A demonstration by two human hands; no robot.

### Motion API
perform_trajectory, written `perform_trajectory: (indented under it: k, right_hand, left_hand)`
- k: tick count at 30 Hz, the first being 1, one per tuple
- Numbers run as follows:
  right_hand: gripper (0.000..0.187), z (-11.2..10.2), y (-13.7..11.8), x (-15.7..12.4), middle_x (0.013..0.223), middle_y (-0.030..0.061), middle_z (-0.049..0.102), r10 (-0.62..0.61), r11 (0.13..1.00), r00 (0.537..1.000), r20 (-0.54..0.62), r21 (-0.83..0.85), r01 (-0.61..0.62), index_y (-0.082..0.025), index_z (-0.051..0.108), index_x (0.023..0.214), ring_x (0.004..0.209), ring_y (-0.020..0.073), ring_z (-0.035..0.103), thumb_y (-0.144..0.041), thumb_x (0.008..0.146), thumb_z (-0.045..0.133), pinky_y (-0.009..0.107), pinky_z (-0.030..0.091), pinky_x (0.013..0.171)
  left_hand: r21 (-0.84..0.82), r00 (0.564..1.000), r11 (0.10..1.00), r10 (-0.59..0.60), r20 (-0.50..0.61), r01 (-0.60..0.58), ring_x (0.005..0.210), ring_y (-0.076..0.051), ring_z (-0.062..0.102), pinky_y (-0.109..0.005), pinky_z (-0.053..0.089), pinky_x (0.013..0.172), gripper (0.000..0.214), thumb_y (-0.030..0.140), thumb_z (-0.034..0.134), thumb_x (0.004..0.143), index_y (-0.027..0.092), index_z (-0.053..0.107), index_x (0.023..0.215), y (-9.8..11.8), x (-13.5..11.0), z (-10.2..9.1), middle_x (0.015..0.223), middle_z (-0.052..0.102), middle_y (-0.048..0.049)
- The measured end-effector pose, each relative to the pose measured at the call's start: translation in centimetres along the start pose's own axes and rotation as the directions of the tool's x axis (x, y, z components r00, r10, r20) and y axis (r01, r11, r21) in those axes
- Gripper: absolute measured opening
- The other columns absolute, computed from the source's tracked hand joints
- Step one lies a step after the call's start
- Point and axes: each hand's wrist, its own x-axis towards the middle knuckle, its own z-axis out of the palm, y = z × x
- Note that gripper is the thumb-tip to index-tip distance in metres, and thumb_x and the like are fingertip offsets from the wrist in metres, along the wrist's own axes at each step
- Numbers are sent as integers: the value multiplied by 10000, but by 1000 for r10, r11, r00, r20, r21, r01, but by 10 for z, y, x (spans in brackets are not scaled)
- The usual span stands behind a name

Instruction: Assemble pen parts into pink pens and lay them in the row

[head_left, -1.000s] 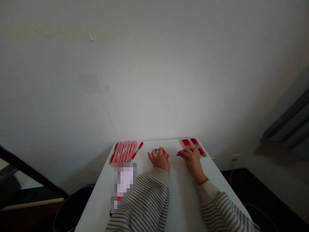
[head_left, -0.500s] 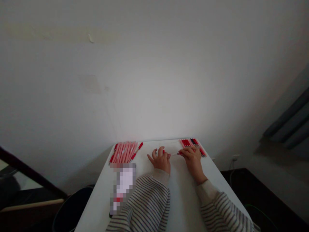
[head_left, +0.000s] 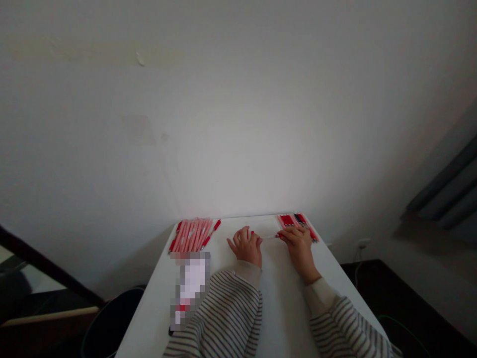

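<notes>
A thin, pale pen refill (head_left: 269, 237) spans the gap between my two hands, just above the white table. My left hand (head_left: 247, 247) pinches its left end with thumb and forefinger, the other fingers spread; a bit of red shows among them. Closed around the red end of a pen (head_left: 279, 235), my right hand (head_left: 299, 247) hides most of that part. Behind this hand lies a row of red and pink pens (head_left: 286, 220), one with a dark part. To the left is a pile of pink pens with red ends (head_left: 192, 234).
A phone with a blurred-out screen (head_left: 196, 276) lies on the left of the white table (head_left: 283, 318), near my left sleeve. The wall (head_left: 238, 124) rises right behind the table. A dark bin (head_left: 112, 323) stands at lower left.
My hands have drawn slightly apart, the left one a little leftward and the right one a little rightward. Slightly more of the pale refill shows between them.
</notes>
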Motion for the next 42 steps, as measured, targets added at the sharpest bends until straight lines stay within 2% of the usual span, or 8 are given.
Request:
perform_trajectory:
  k: [7,11,15,19,29,33,37,42]
  right_hand:
    - [221,5,6,-1,943,27,699,-5,1000,1000,-1,29,5,-292,734,902,975,240,474,-373,885,530,428,315,869]
    - [240,6,7,-1,934,28,703,-23,999,1000,-21,31,23,-292,736,894,975,240,475,-388,893,516,422,322,862]
    - [249,5,6,0,934,24,704,-39,999,998,-55,26,41,-294,737,874,959,238,471,-392,897,509,403,339,841]
    - [247,3,4,0,931,25,703,-46,999,997,-56,19,47,-291,737,871,958,239,463,-399,893,517,396,340,838]
    - [236,3,2,0,911,18,701,-42,999,998,-52,28,44,-291,739,861,944,231,468,-380,893,522,394,339,853]
    - [243,2,1,0,927,27,699,-23,999,998,-60,30,24,-282,739,876,959,240,443,-370,896,514,393,346,854]
    - [247,2,2,0,925,27,702,-13,999,999,-47,43,15,-277,739,872,952,241,445,-366,896,511,393,350,849]
    - [237,2,2,0,919,29,702,-3,998,999,-33,55,5,-284,739,875,951,242,453,-365,891,517,413,346,855]
  left_hand:
    - [32,998,999,-8,-55,10,1199,-255,421,-634,213,1086,221,383,502,851,311,702,915,0,0,3,1295,559,4]
    - [4,996,1000,-9,-89,9,1215,-253,420,-602,231,1095,252,440,549,813,342,678,1007,0,-2,2,1339,515,-23]
    - [-8,999,1000,-4,-49,4,1239,-245,413,-600,210,1108,227,388,647,755,355,670,978,0,-2,0,1340,504,-13]
    - [-5,1000,1000,-13,-11,12,1249,-235,410,-606,195,1110,131,327,648,762,337,677,889,0,-1,-1,1337,501,4]
    - [15,1000,1000,-21,-10,22,1232,-247,424,-619,201,1103,245,403,479,863,310,694,933,-2,0,0,1348,500,-34]
    - [-34,1000,999,-7,-7,7,1242,-249,419,-615,190,1106,219,452,565,803,354,692,952,-2,0,0,1331,497,-37]
    - [-54,1000,998,8,6,-7,1252,-238,415,-605,186,1110,238,350,666,745,382,674,981,-1,-1,0,1319,500,-25]
    - [-58,1000,998,7,22,-6,1240,-231,416,-605,165,1114,173,274,632,773,359,681,917,-1,-1,-1,1307,508,-5]
